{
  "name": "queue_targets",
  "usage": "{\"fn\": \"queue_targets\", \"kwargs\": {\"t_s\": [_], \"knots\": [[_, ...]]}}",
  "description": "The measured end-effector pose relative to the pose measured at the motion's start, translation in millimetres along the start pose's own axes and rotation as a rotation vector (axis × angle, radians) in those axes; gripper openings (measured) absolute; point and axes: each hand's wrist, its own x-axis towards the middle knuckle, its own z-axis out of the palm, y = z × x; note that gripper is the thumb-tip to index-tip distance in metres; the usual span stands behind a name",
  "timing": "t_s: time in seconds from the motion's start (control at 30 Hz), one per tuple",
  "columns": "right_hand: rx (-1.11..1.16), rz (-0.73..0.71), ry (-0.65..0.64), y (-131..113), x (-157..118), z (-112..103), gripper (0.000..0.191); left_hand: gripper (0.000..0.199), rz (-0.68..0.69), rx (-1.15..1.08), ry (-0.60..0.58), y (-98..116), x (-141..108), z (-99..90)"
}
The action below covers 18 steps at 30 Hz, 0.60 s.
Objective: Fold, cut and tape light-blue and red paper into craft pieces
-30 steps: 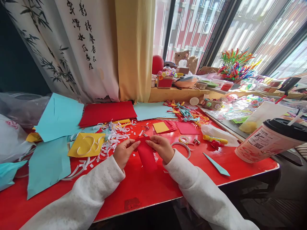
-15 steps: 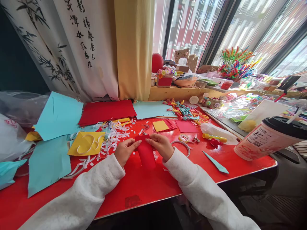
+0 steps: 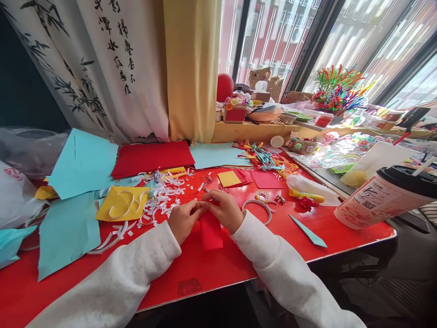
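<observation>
A strip of red paper point(image 3: 210, 232) hangs down toward me from between my two hands, low over the red table. At its far end my left hand point(image 3: 184, 219) is closed, thumb and fingers pinching the upper left corner. My right hand point(image 3: 223, 208) curls over the same end from the right, its fingertips meeting those of the left. Both hands cover the paper's top edge. Just right of my right hand lies a roll of white tape point(image 3: 269, 213). Beyond the hands sit a small yellow paper square point(image 3: 228, 178) and red paper squares point(image 3: 266, 179).
White paper scraps point(image 3: 167, 193) are strewn left of my hands, beside a yellow sheet point(image 3: 123, 203) and light blue paper point(image 3: 70, 237). Stacked red sheets point(image 3: 153, 158) lie at the back. On the right are a folded blue piece point(image 3: 309, 231), a yellow glue stick point(image 3: 306, 196) and a tilted drink cup point(image 3: 382, 198).
My right hand has moved left across the paper's top edge until its fingertips meet my left hand's. The paper strip has shifted slightly toward me.
</observation>
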Motion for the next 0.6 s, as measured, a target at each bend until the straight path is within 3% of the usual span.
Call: {"fn": "queue_targets", "kwargs": {"t_s": [0.3,0.47,0.6], "knots": [[0.138,0.115,0.138,7,4,-9,0.016,0.028,-0.046,-0.109,-0.110,5,4,-5.3],[0.230,0.282,0.346,19,12,-26,0.020,0.029,-0.066,-0.180,-0.164,6,0,-3.3],[0.256,0.219,0.528,21,15,-35,0.022,0.028,-0.044,-0.196,-0.190,6,-5,-1.1]]}}
